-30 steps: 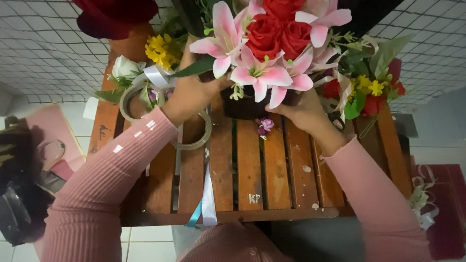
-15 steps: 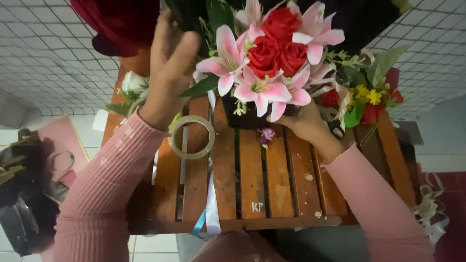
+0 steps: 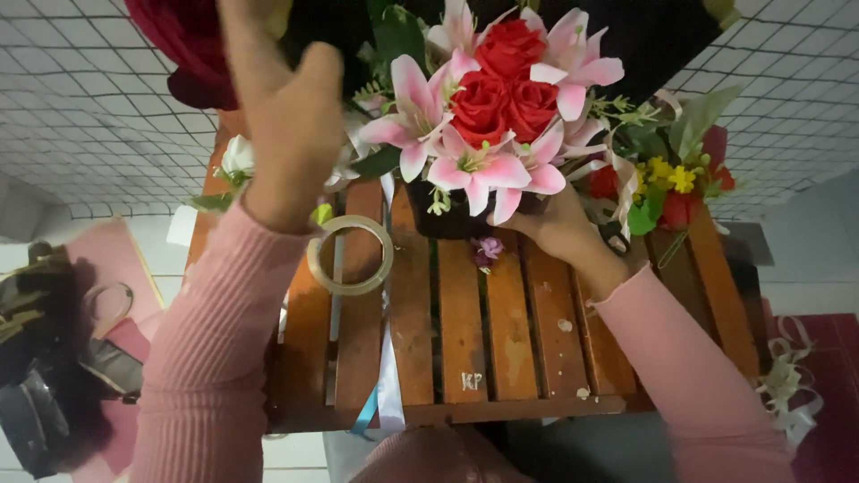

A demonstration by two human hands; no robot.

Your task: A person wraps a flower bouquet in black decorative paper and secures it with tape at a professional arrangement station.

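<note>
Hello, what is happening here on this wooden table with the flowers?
A person in pink sleeves works on a flower arrangement of red roses and pink lilies on a slatted wooden table. The right hand holds the arrangement's dark base from the side. The left hand is raised beside the flowers, holding nothing visible. A roll of clear tape lies on the slats.

No real packages, signs or screens visible. Only a small pale mark, like a stamped label, on the near end of a middle slat of the wooden slatted table, light lettering on brown wood, below the flower arrangement. Left of the table, down on the floor, a flat pink sheet or folder with dark items on it; cannot tell if it is packaging.
</note>
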